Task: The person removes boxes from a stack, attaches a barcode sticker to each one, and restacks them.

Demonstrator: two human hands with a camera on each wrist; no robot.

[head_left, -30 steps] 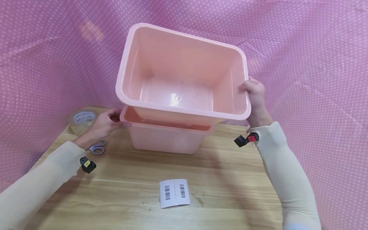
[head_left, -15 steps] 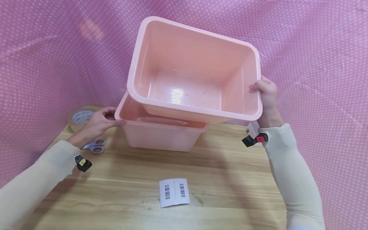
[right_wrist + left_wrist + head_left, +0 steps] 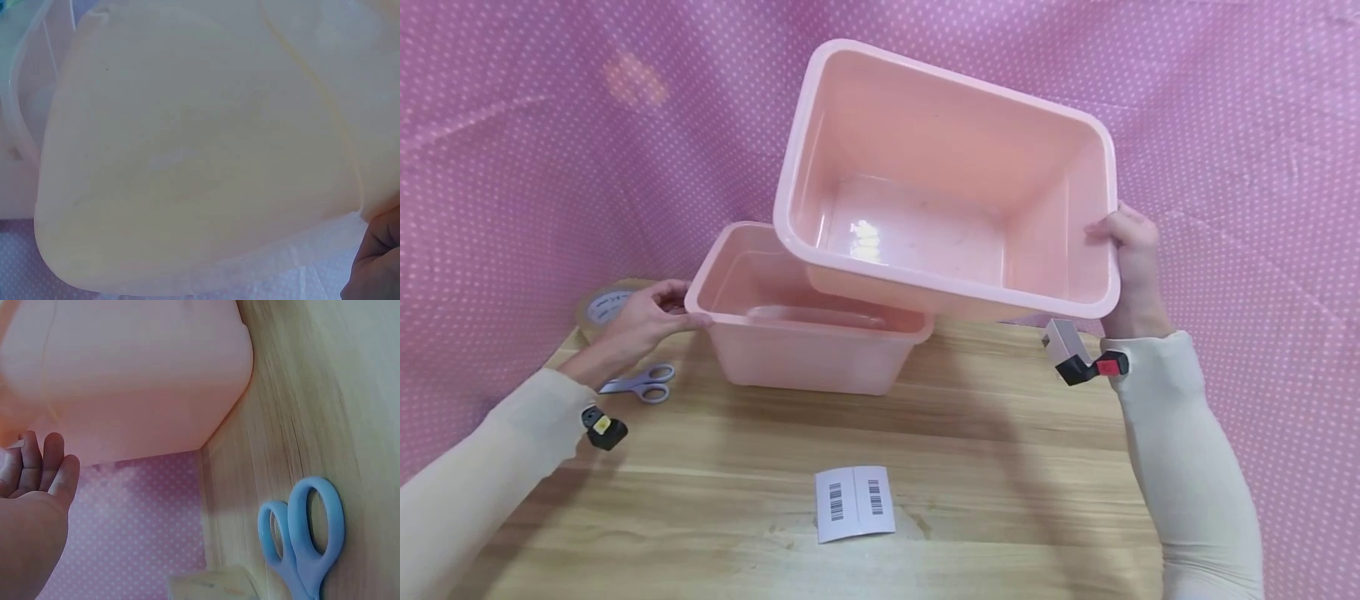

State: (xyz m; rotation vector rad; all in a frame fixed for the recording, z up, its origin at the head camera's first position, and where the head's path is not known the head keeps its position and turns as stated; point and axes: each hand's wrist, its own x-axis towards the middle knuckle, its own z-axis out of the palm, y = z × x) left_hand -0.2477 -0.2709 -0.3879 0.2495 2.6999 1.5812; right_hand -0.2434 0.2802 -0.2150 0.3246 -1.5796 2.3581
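Note:
Two pink plastic bins are in the head view. My right hand (image 3: 1138, 258) grips the right rim of the upper bin (image 3: 977, 104), thumb inside, and holds it raised and tilted so its inside shows. Its outer bottom fills most of the right wrist view. The lower bin (image 3: 812, 358) stands on the wooden table, partly overlapped by the raised one. At its left end my left hand (image 3: 643, 321) pinches the rim, thumb on top and fingers below. In the left wrist view those curled fingers (image 3: 53, 456) lie against the lower bin's end wall.
Purple-handled scissors (image 3: 643, 385) lie on the table beside my left wrist, with a roll of tape (image 3: 587, 315) behind. A white sheet with two barcodes (image 3: 855, 504) lies in front. A small white box (image 3: 1066, 340) is near my right wrist. Pink dotted cloth (image 3: 1255, 250) surrounds the table.
My right hand has carried the upper bin rightward and slightly up, uncovering more of the lower bin. My left hand has shifted left with the lower bin and now has its thumb over the rim.

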